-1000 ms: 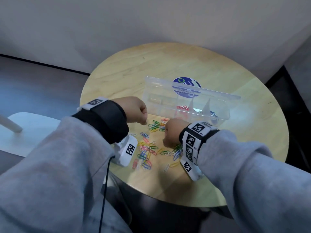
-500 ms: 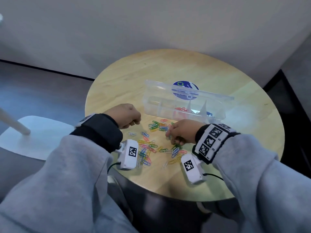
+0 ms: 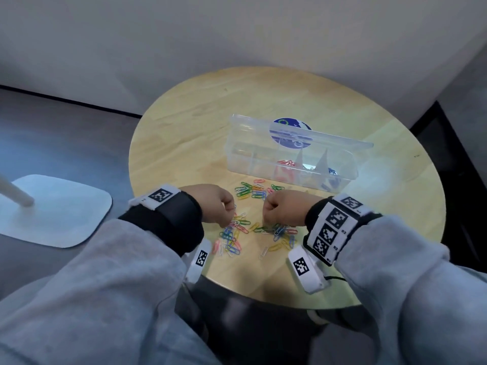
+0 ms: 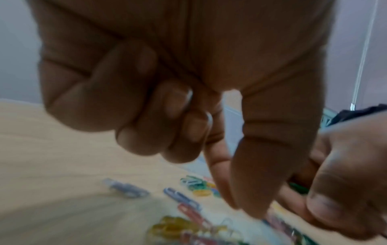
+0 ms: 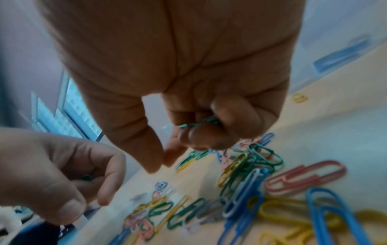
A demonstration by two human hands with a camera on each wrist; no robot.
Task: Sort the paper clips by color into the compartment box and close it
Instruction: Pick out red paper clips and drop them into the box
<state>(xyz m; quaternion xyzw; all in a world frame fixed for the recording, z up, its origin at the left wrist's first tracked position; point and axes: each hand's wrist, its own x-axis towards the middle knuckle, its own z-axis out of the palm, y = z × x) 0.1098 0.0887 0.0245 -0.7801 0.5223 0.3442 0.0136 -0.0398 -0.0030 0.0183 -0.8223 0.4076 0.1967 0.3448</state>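
well, nearest you, both fists hover over the loose pile of paper clips on the round table. your right hand has its outer fingers curled in on green clips tucked against the palm, while thumb and first finger point down with a small gap between them, just above the pile. your left hand is curled too, thumb and first finger reaching down close together; the right wrist view shows a bit of green tucked inside it, though you cannot tell how many clips it holds.

these clips look light, thin and smooth-coated, so they will likely skid on the wood and hook into one another. take one by its long sides, lifting an end that sticks up off the heap, and shake off any that tag along.

farther out lies a second scatter of greens, yellows and blues, just in front of the box. the clear box stands beyond with its lid up; red clips sit in a middle compartment and something blue shows toward the right end. most sorting looks undone.
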